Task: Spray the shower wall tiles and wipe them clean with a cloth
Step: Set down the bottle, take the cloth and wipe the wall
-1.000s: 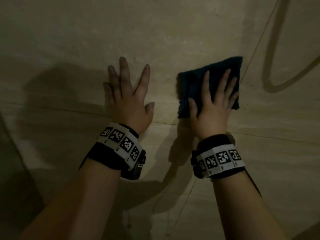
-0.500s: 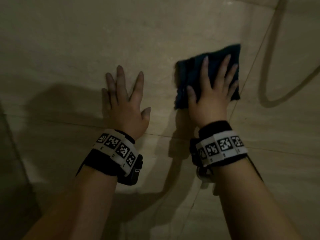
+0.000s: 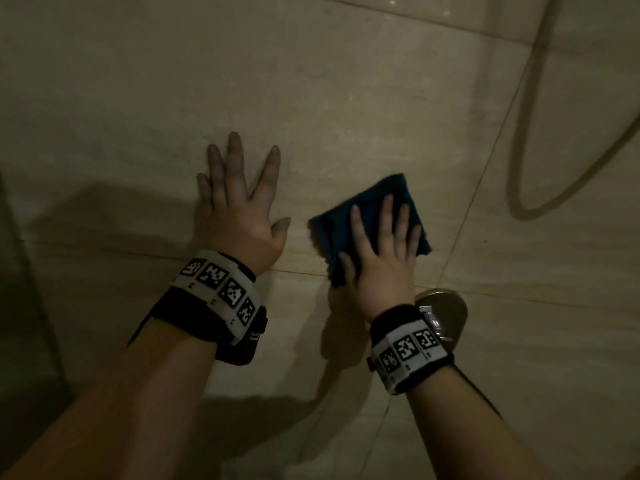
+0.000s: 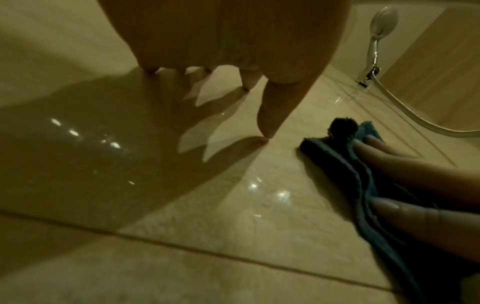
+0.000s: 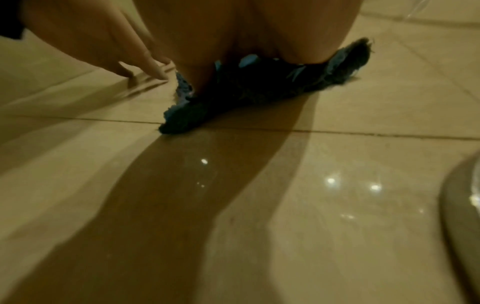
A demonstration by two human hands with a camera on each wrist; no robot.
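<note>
A folded dark blue cloth (image 3: 367, 216) lies flat against the beige wall tiles (image 3: 311, 81). My right hand (image 3: 381, 247) presses it to the wall with straight, spread fingers. The same cloth (image 4: 345, 164) shows in the left wrist view under the right hand's fingers (image 4: 405, 211), and in the right wrist view the cloth (image 5: 246, 90) sticks out from beneath the palm. My left hand (image 3: 239, 209) rests flat on the bare tile just left of the cloth, fingers spread and holding nothing; its fingertips (image 4: 270, 123) touch the glossy surface. No spray bottle is in view.
A shower hose (image 3: 526, 140) loops down the wall at the upper right. A round chrome fitting (image 3: 440, 313) sits on the wall just right of my right wrist. The shower head (image 4: 384, 20) hangs in its holder further along. Grout lines cross the tiles.
My right hand has slid the cloth down the wall from its higher spot to level with my left hand. The left hand has stayed flat on the tile.
</note>
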